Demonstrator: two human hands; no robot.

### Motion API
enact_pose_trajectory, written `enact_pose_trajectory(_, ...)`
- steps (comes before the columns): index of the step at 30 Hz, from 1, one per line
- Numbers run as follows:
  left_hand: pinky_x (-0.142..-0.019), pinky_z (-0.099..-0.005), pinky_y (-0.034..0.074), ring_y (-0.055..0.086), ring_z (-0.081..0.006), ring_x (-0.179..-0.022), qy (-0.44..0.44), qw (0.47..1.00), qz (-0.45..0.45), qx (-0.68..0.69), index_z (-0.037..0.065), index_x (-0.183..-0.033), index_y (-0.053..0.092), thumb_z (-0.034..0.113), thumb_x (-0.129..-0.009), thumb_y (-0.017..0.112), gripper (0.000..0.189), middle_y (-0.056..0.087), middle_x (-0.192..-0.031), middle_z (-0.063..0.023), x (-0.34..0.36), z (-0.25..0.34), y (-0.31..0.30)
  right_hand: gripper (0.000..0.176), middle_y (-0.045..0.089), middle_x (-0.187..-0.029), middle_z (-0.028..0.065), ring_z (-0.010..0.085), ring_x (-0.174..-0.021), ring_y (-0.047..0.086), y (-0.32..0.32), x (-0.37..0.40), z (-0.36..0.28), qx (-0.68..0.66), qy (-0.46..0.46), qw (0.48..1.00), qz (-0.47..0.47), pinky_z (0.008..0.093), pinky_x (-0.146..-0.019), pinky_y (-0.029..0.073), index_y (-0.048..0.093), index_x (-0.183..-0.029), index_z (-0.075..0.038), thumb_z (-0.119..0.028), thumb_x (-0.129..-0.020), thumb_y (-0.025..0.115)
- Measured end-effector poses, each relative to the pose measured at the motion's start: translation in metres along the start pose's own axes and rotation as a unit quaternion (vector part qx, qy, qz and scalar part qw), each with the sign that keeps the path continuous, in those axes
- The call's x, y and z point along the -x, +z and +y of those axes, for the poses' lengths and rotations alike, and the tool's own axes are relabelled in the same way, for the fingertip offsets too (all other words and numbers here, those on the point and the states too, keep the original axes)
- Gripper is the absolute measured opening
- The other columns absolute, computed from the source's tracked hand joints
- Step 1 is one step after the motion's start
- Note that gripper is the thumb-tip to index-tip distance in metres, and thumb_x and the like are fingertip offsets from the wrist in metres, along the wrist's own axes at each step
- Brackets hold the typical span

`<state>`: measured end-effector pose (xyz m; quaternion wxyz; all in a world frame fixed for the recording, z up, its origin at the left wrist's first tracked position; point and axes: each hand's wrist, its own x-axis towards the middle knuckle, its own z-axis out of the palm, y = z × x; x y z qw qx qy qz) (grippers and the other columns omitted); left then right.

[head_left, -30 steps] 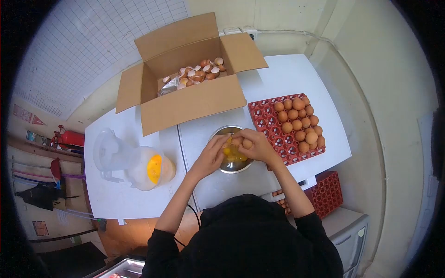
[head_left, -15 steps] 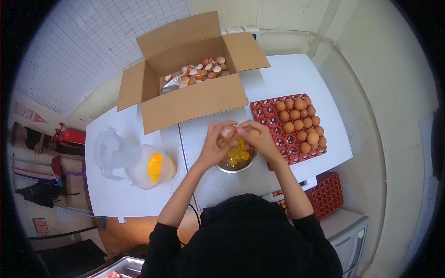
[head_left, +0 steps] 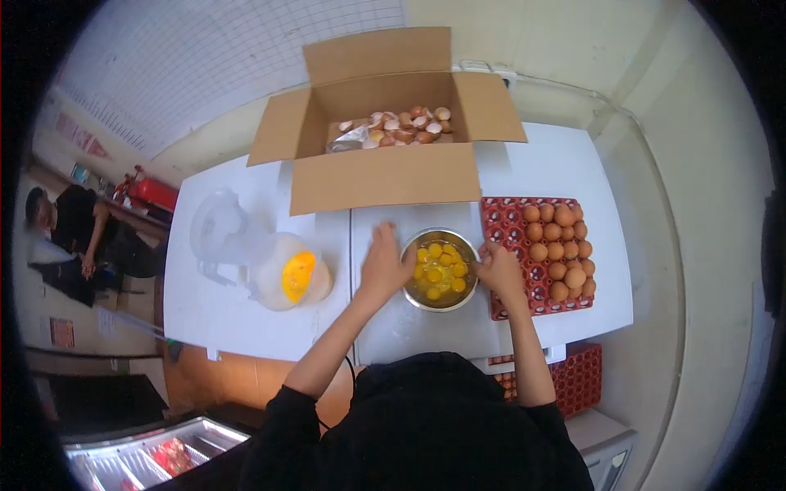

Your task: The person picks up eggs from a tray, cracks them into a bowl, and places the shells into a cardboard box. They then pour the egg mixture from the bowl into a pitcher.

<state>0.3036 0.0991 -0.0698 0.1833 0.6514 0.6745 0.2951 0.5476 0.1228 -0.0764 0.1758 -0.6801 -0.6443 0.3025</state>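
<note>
A round metal bowl (head_left: 440, 308) holds several unbroken egg yolks (head_left: 442, 274) in clear whites. At its left side is my left hand (head_left: 383, 263), fingers stretched out and apart, its thumb over the rim. My right hand (head_left: 501, 274) is at the bowl's right rim, thumb and forefinger apart, the other fingers partly hidden. Neither hand shows an egg or shell in it. A red egg tray (head_left: 509, 274) lies right of the bowl, partly under my right hand, with several brown eggs (head_left: 563, 250) in its right part.
Behind the bowl stands an open cardboard box (head_left: 385, 180) with broken eggshells (head_left: 401, 127). Left are a clear plastic jug (head_left: 278, 270) with orange-yellow liquid and another clear vessel (head_left: 219, 233). Red trays (head_left: 577, 376) are below the table at right. A person (head_left: 82, 221) is at far left.
My hands have parted from over the bowl to its two sides. The cracked egg they held is no longer in them. The view has shifted, and the person at left shows more.
</note>
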Motion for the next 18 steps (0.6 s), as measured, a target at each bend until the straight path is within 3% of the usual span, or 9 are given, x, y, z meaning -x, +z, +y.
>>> enact_pose_trajectory(2, -0.074, -0.0476, 0.056, 0.068, -0.044, -0.086, -0.138, 0.967, -0.213, 0.004, -0.005, -0.123, 0.037, 0.015, -0.079, 0.067, 0.057, 0.064, -0.096, -0.0297, 0.016, -0.053, 0.039, 0.027, 0.068, -0.076, 0.0197, 0.0374, -0.076, 0.069, 0.007, -0.005, 0.009, -0.008, -0.01, 1.0, -0.013, 0.0448, -0.07, 0.054, 0.068, -0.089, -0.004, -0.02, -0.069, 0.071)
enact_pose_trajectory(5, -0.058, -0.0441, 0.057, 0.069, -0.0398, -0.063, -0.144, 0.962, -0.179, 0.147, -0.004, -0.115, 0.038, 0.007, -0.074, 0.065, 0.05, 0.066, -0.076, -0.0252, 0.022, -0.042, 0.026, 0.022, 0.066, -0.066, 0.0161, 0.0313, -0.066, 0.068, 0.015, -0.015, 0.024, -0.015, -0.077, 0.997, 0.015, 0.0408, -0.065, 0.053, 0.066, -0.081, -0.002, -0.018, -0.066, 0.072)
enact_pose_trajectory(8, -0.048, -0.0407, 0.056, 0.067, -0.0351, -0.054, -0.085, 0.972, -0.124, 0.182, -0.002, -0.114, 0.039, 0.003, -0.075, 0.062, 0.045, 0.066, -0.074, -0.0239, 0.028, -0.046, 0.011, 0.02, 0.062, -0.059, 0.0116, 0.0231, -0.058, 0.065, 0.008, -0.014, 0.003, -0.039, -0.097, 0.994, -0.009, 0.0367, -0.059, 0.051, 0.064, -0.077, -0.002, -0.015, -0.065, 0.073)
enact_pose_trajectory(11, -0.047, -0.0394, 0.056, 0.067, -0.0311, -0.054, -0.128, 0.959, -0.103, 0.229, 0.0, -0.113, 0.041, 0.001, -0.078, 0.059, 0.039, 0.066, -0.075, -0.0232, 0.038, -0.022, -0.047, 0.019, 0.058, -0.055, 0.0066, 0.0164, -0.053, 0.06, -0.013, -0.003, -0.04, -0.056, -0.126, 0.99, -0.031, 0.0331, -0.053, 0.049, 0.062, -0.075, -0.003, -0.013, -0.064, 0.074)
enact_pose_trajectory(12, -0.043, -0.0337, 0.053, 0.065, -0.0213, -0.052, -0.123, 0.959, -0.08, 0.244, 0.005, -0.123, 0.04, 0.0, -0.083, 0.058, 0.044, 0.06, -0.069, -0.0145, 0.042, -0.023, -0.06, 0.018, 0.058, -0.055, 0.0051, 0.0152, -0.052, 0.059, -0.021, -0.002, -0.059, -0.06, -0.134, 0.988, -0.046, 0.0322, -0.052, 0.048, 0.062, -0.074, -0.004, -0.013, -0.065, 0.074)
enact_pose_trajectory(16, -0.044, -0.0318, 0.055, 0.066, -0.0211, -0.056, -0.137, 0.936, -0.056, 0.318, 0.008, -0.132, 0.038, 0.006, -0.086, 0.061, 0.052, 0.061, -0.081, -0.0168, 0.047, -0.035, -0.142, 0.011, 0.058, -0.055, 0.0016, 0.0145, -0.048, 0.057, -0.037, -0.011, -0.13, -0.144, -0.162, 0.961, -0.172, 0.0294, -0.049, 0.046, 0.062, -0.075, -0.006, -0.008, -0.07, 0.071)
enact_pose_trajectory(18, -0.045, -0.0309, 0.056, 0.067, -0.0215, -0.058, -0.135, 0.931, -0.055, 0.335, 0.01, -0.135, 0.037, 0.009, -0.088, 0.062, 0.053, 0.061, -0.089, -0.0185, 0.047, -0.05, -0.181, 0.008, 0.058, -0.055, 0.0025, 0.0138, -0.047, 0.056, -0.032, -0.015, -0.166, -0.155, -0.207, 0.95, -0.175, 0.0296, -0.048, 0.047, 0.062, -0.077, -0.007, -0.007, -0.072, 0.068)
